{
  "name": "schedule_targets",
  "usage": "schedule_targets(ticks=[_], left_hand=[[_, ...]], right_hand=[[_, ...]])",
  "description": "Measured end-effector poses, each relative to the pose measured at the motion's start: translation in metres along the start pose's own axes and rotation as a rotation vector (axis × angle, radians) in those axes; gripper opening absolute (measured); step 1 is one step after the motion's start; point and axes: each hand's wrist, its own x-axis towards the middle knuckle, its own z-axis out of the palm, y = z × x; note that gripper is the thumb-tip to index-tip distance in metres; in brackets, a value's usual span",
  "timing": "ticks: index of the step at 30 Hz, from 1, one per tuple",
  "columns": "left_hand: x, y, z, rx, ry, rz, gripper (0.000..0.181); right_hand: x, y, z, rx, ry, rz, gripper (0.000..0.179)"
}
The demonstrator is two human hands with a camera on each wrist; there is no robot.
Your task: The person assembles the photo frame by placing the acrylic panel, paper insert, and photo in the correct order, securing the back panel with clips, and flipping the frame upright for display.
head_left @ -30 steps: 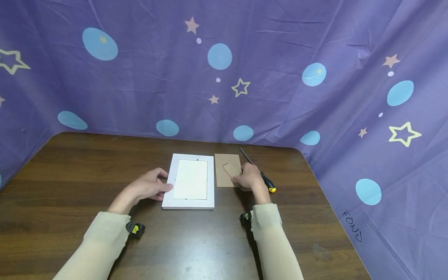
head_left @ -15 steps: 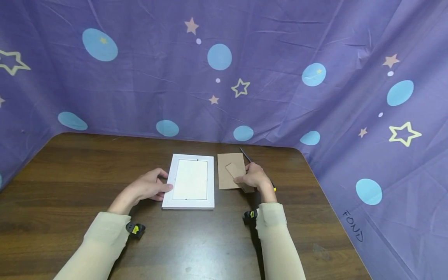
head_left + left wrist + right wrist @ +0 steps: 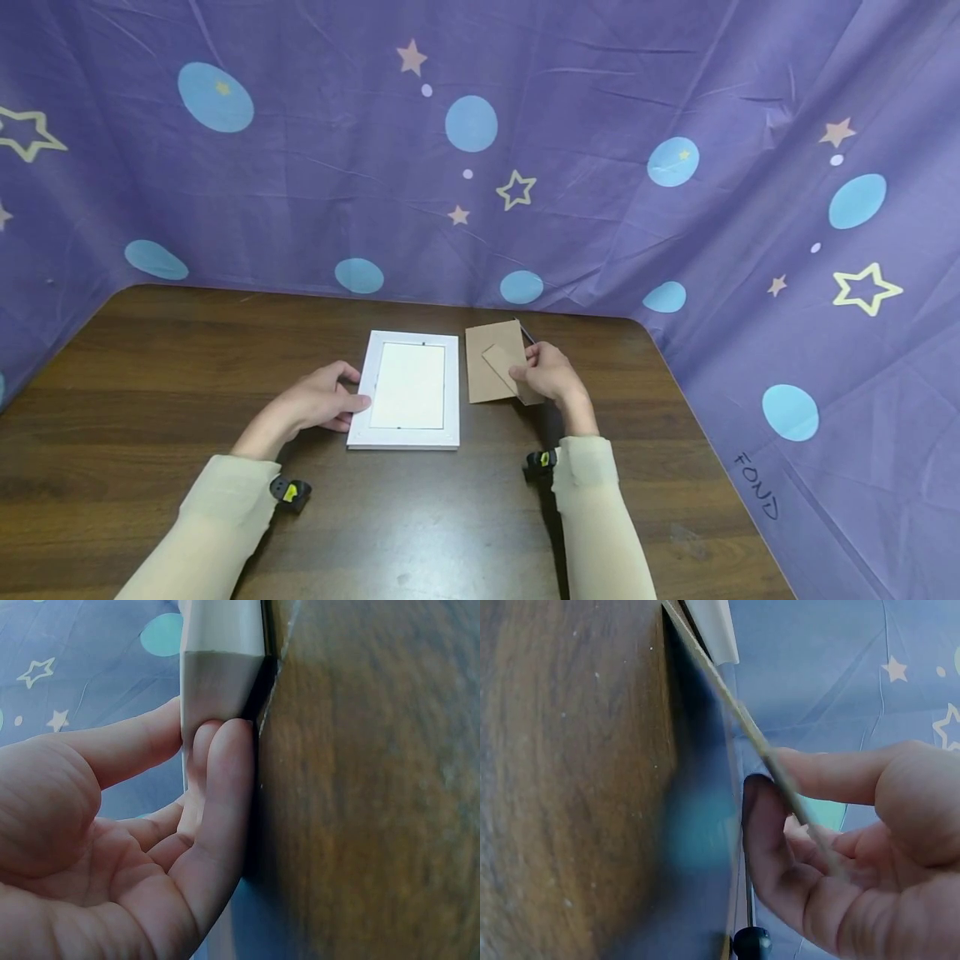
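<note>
A white picture frame (image 3: 358, 425) lies flat on the table with a white panel in its opening. My left hand (image 3: 318, 398) holds its left edge. In the left wrist view, the thumb touches the frame's upper face (image 3: 225, 682), and the fingers bend against its side. To the right is a brown backing board (image 3: 486, 383) with a narrow stand leg on it. My right hand (image 3: 551, 373) pinches this board by its right side, thumb on top and fingers beneath. In the right wrist view, the board (image 3: 727, 697) tilts up off the table.
A screwdriver lies behind my right hand; its shaft (image 3: 527, 332) shows in the head view, its dark handle (image 3: 751, 943) in the right wrist view. The brown wooden table (image 3: 225, 350) meets a purple patterned curtain (image 3: 300, 167) at the back and sides.
My right hand has moved slightly right and up, now pinching the backing board, which has shifted right and lifted at its right side. The left hand and frame have stayed put.
</note>
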Motion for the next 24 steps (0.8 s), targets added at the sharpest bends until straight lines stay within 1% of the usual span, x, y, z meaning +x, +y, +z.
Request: schedule_targets(ticks=[7, 15, 19, 24], left_hand=[[0.000, 0.000, 0.000, 0.015, 0.006, -0.007, 0.059], [-0.001, 0.000, 0.000, 0.009, 0.006, -0.006, 0.059], [-0.002, 0.001, 0.000, 0.003, 0.003, -0.006, 0.059], [-0.003, 0.002, 0.001, 0.001, 0.000, -0.006, 0.059]], right_hand=[[0.000, -0.004, -0.002, 0.042, 0.025, -0.020, 0.041], [-0.009, -0.022, -0.007, 0.093, 0.082, -0.078, 0.044], [-0.015, -0.033, -0.006, 0.122, 0.079, -0.122, 0.042], [-0.019, -0.045, 0.001, 0.195, 0.048, -0.162, 0.039]])
